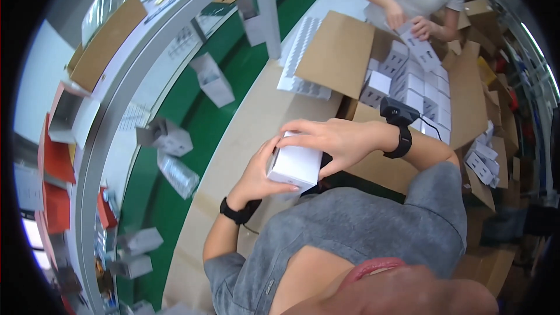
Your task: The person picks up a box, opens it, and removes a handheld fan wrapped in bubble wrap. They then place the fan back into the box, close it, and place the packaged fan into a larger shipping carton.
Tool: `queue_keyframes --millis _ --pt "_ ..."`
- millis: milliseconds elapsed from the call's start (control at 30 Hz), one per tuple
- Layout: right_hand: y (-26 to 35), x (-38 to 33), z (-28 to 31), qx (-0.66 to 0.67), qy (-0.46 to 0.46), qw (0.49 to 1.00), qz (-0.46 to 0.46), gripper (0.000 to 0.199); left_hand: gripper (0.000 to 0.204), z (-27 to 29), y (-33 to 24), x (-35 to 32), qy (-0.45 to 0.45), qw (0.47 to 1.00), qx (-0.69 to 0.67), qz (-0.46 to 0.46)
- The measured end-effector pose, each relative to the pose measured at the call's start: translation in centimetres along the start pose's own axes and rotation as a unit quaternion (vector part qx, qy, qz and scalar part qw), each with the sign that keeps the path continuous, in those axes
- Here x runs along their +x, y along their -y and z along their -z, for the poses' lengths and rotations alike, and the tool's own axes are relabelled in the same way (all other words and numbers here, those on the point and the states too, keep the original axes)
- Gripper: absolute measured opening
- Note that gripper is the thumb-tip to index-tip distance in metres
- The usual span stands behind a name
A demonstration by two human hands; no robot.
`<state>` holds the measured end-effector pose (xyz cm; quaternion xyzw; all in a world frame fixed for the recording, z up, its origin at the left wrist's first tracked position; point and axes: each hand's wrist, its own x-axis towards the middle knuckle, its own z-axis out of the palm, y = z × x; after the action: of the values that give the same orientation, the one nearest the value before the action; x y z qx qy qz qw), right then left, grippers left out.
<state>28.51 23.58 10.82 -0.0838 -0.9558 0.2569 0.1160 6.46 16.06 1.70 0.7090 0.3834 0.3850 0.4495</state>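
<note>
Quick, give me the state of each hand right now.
Left hand: closed around the lower left end of the small white box.
Right hand: fingers curled over the top of the same box, gripping it.

The box (294, 165) you hold is smooth white card with a faint sheen. Your left hand (256, 176) and right hand (335, 139) each sit by a matt black band (236, 212), rubbery in look. Your shirt (361, 227) at six o'clock is soft grey cloth, matt and slightly mottled. The bench (251, 122) under the box is plain tan, matt. At one o'clock, the carton (338, 52) is rough brown corrugated card, dull, filled with more glossy white packs (414, 87). At nine o'clock the belt (204, 122) is green, smooth, faintly shiny, like rubber or plastic. The rail (122, 81) beside it looks like pale painted metal.
</note>
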Motion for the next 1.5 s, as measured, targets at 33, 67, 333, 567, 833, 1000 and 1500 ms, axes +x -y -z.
queue_keyframes --millis 33,67,333,567,833,1000,1500 --pt "-0.8 -0.8 -0.3 0.017 -0.033 0.999 -0.027 0.052 0.100 0.0 0.6 -0.3 -0.023 1.000 -0.007 0.016" --pt "-1.8 -1.9 -0.8 0.034 -0.068 0.996 -0.055 0.047 0.099 0.1 1.4 -0.2 -0.044 0.998 -0.016 0.033" --pt "-14.2 -19.0 -11.3 0.243 -0.020 0.849 -0.469 0.027 0.091 -0.1 4.2 2.2 -0.250 0.960 0.123 0.017" --pt "-14.3 -19.0 -11.6 0.173 -0.026 0.888 -0.425 0.025 0.090 -2.8 4.2 5.4 -0.250 0.962 0.101 0.040" --pt "-16.1 -12.9 -4.7 0.434 -0.104 0.860 -0.249 0.021 0.074 -4.7 3.2 12.2 -0.198 0.895 0.394 -0.063" --pt "-14.1 -6.2 1.7 0.478 -0.213 0.822 -0.224 0.035 0.065 -4.6 1.0 14.5 -0.156 0.891 0.421 -0.068" --pt "-17.4 -2.7 -0.4 0.238 -0.063 0.957 -0.155 0.043 0.067 -3.7 2.5 14.2 -0.123 0.838 0.532 -0.020"
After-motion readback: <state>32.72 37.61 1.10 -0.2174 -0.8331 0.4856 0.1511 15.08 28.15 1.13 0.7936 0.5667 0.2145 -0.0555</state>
